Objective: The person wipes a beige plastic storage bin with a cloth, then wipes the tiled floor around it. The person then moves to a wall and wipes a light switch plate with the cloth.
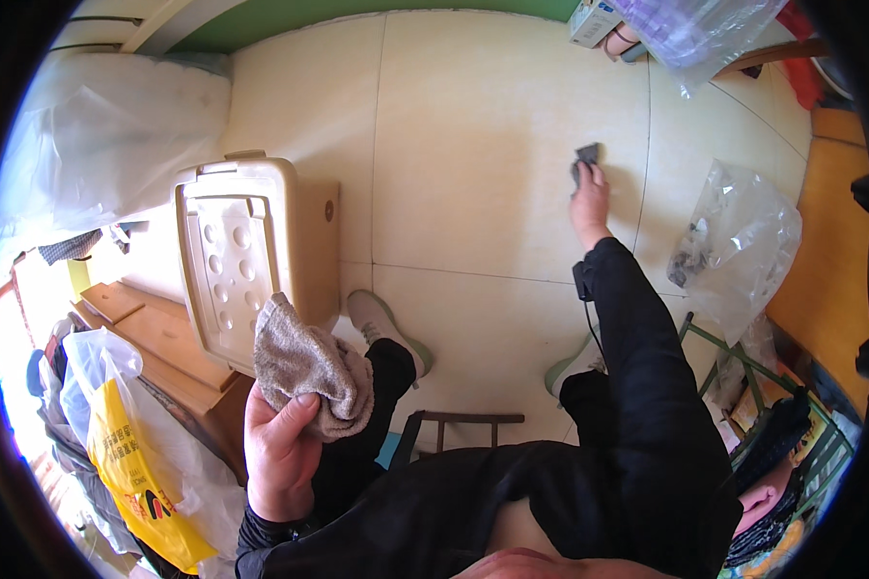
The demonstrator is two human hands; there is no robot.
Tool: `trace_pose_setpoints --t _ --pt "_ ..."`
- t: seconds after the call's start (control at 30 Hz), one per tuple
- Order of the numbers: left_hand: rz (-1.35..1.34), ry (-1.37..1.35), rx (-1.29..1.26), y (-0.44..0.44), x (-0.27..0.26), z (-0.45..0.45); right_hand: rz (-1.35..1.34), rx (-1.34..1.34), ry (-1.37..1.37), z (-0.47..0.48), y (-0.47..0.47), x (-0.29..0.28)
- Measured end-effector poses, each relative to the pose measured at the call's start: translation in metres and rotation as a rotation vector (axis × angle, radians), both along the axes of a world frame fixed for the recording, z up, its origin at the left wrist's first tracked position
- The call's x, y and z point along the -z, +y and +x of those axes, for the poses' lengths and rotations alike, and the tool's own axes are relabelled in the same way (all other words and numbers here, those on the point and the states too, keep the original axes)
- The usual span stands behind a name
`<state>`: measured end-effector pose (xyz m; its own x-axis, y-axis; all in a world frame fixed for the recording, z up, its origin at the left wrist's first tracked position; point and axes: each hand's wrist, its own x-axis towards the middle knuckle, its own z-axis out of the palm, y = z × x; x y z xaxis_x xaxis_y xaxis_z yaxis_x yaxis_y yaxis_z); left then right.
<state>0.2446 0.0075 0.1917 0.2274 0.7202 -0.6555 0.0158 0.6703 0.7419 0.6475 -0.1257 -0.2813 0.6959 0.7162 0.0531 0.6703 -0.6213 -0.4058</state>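
Observation:
A bunched grey-brown terry cloth (311, 373) is gripped in my left hand (282, 449), thumb pressed on its front. This hand is in front of my body, close to the lid of a beige plastic storage box (313, 239). My right hand (592, 203) is stretched far forward over the cream tiled floor (471, 159). Its fingers hold a small dark grey piece (586, 155), seemingly cloth; whether it touches the floor I cannot tell. To the right of that arm lies a clear plastic bag (749, 231) with dark grey bits inside.
A brown wooden cabinet (174, 340) and a yellow plastic bag (130, 463) are at the left. My shoes (384, 326) stand on the floor. On the right are a green metal rack (757, 369) and an orange-brown wooden surface (833, 224). A small carton (594, 25) sits at the far right.

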Motion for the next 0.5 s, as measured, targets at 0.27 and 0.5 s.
trace_pose_setpoints --t 0.27,0.5 --pt "-0.001 -0.042 -0.016 0.003 -0.002 -0.007 -0.156 -0.327 0.218 -0.092 0.105 -0.049" --pt "-0.004 -0.07 -0.057 0.007 -0.004 -0.011 -0.254 -0.777 0.09 -0.133 0.09 -0.07"
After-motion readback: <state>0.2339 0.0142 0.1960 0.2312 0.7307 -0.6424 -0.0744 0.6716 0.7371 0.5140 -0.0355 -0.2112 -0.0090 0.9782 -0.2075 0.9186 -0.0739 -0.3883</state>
